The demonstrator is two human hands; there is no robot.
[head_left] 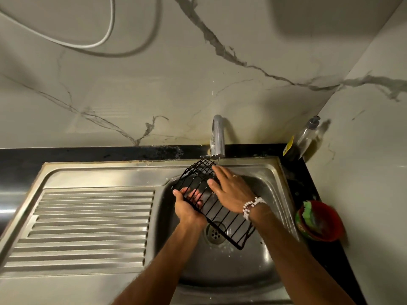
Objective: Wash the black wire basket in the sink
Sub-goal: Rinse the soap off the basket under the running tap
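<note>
The black wire basket [222, 219] hangs tilted over the steel sink [253, 267], its far end under the chrome tap [218, 137]. My left hand [187, 205] grips the basket's left edge, with fingers showing through the wires. My right hand [231, 188] lies flat on the basket's upper part, fingers spread, a white bead bracelet on its wrist. A thin stream of water falls from the spout onto the basket. The drain [214, 233] shows through the wires below.
A ribbed steel draining board [88, 225] lies left of the basin. A clear soap pump bottle [301, 139] stands in the back right corner. A red bowl [321, 221] with a green sponge sits on the black counter at the right. A white cable [105, 38] hangs on the marble wall.
</note>
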